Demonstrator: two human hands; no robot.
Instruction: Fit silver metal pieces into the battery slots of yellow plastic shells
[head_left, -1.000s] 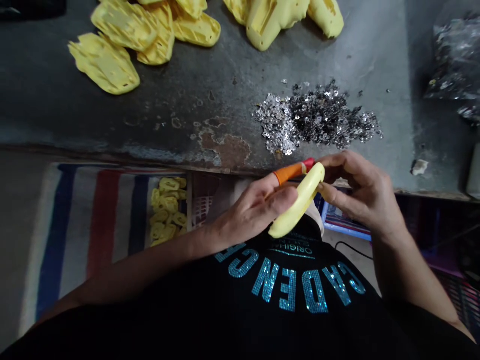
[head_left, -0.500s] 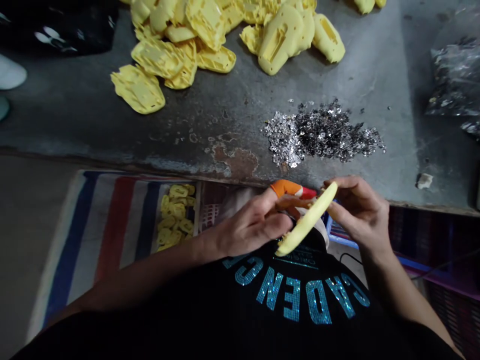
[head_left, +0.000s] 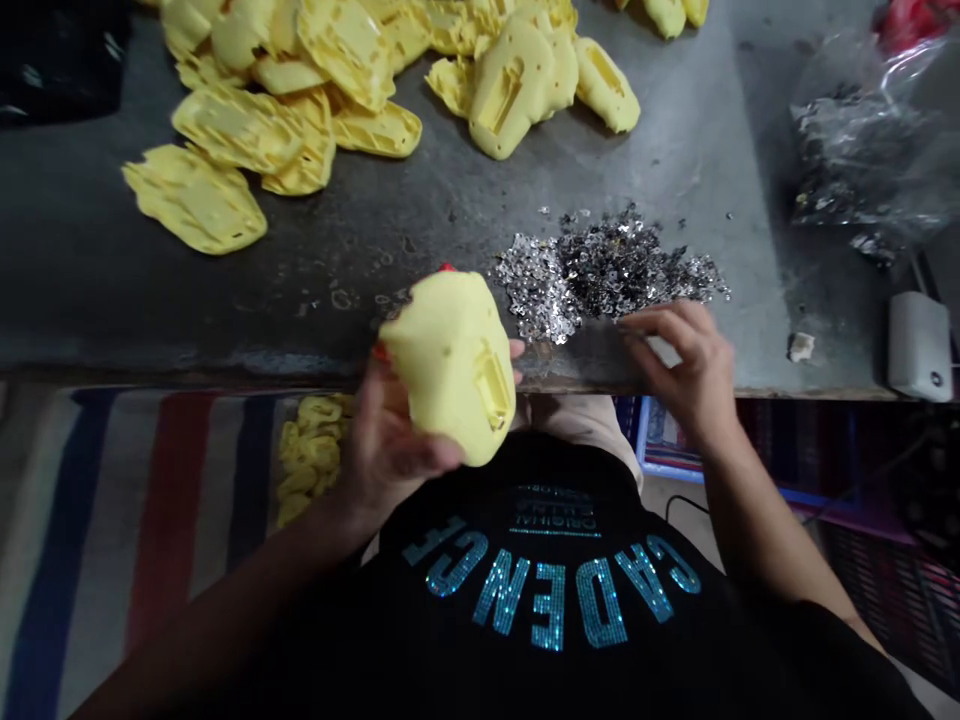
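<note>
A worn metal workbench [head_left: 97,290] fills the upper part of the view, its near edge running across the middle. Below that edge lie a striped cloth [head_left: 169,520] in red, blue and white and, at right, a blue-rimmed tray [head_left: 656,440]. A black T-shirt [head_left: 525,610] with teal glitter lettering occupies the lower centre.

On the bench: a heap of yellow plastic shells [head_left: 300,110], upper left; a clear plastic bag [head_left: 862,130] holding silver sequins, upper right; a grey box [head_left: 919,346], right; a loose pile of sequins [head_left: 600,275], centre. Small yellow pieces [head_left: 311,455] rest on the cloth.

The left hand [head_left: 382,450] is clamped around one yellow shell [head_left: 450,365], raised over the bench edge, left of the sequin pile. A red tip [head_left: 447,267] shows at the shell's upper edge. The right hand [head_left: 675,365] sits just below the pile, fingers and thumb drawn together; a pale sliver [head_left: 661,350] shows there, but any grip on it cannot be told.
</note>
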